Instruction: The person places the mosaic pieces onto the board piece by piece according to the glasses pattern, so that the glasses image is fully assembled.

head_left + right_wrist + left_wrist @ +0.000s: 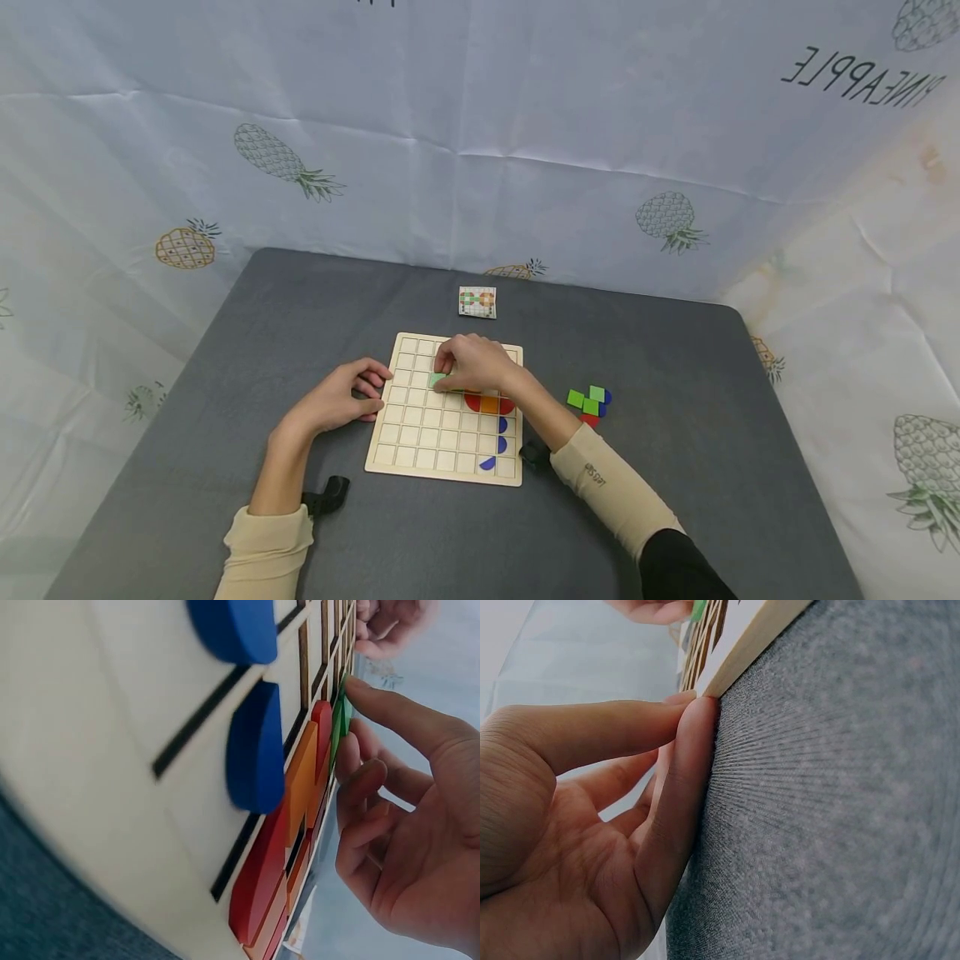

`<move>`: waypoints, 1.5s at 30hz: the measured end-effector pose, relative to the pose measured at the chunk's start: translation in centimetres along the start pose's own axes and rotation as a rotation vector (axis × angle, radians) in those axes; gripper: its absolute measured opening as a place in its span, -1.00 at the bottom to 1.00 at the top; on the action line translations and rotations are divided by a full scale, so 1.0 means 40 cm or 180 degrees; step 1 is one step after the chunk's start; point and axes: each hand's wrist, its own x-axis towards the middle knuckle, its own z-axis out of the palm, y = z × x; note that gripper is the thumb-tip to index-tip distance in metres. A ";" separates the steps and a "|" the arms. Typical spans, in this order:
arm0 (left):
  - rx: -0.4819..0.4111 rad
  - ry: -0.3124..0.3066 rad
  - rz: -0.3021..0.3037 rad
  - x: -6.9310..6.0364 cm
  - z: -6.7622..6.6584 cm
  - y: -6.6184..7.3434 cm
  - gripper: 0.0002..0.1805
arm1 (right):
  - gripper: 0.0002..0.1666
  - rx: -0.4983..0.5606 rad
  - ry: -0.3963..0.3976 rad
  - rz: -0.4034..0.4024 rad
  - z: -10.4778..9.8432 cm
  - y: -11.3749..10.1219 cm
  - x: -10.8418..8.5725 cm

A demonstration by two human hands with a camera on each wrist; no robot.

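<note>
A wooden grid board (427, 437) lies on the grey table. The left hand (341, 396) is at its left edge; in the left wrist view the thumb and a finger of that hand (607, 802) pinch the board's corner (739, 656). Over the board's upper middle, the right hand (476, 364) holds a green square piece (437, 380) between thumb and fingers. In the right wrist view, the right hand (412, 802) touches green pieces (341, 720) beside red and orange ones (301, 784). Blue half-round pieces (502, 445) lie down the board's right side. The right forearm hides some cells.
Loose green (591, 407), blue and red (590, 420) pieces lie on the table (675, 442) right of the board. A small pattern card (477, 302) lies behind the board. Pineapple-printed cloth (420, 192) hangs behind the table.
</note>
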 end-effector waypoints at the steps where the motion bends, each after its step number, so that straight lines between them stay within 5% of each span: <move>1: 0.0011 -0.0005 0.0000 0.001 0.000 -0.002 -0.56 | -0.81 -0.0021 0.0005 0.0004 0.001 -0.001 0.000; 13: 0.0034 -0.0006 -0.0024 -0.002 0.001 -0.004 -0.57 | -0.78 0.0062 0.0083 0.0046 -0.019 0.007 -0.035; 27: -0.0029 -0.0011 -0.0011 0.004 0.001 -0.008 -0.57 | -0.71 0.0383 0.0313 0.0210 -0.109 0.147 -0.186; 35: -0.0030 -0.0002 -0.0038 0.004 -0.002 -0.006 -0.56 | -0.71 0.0434 0.0038 0.0303 -0.116 0.228 -0.278; 45: -0.0036 -0.0019 -0.0037 0.005 -0.004 -0.009 -0.55 | -0.71 0.0395 -0.0099 0.0149 -0.084 0.261 -0.304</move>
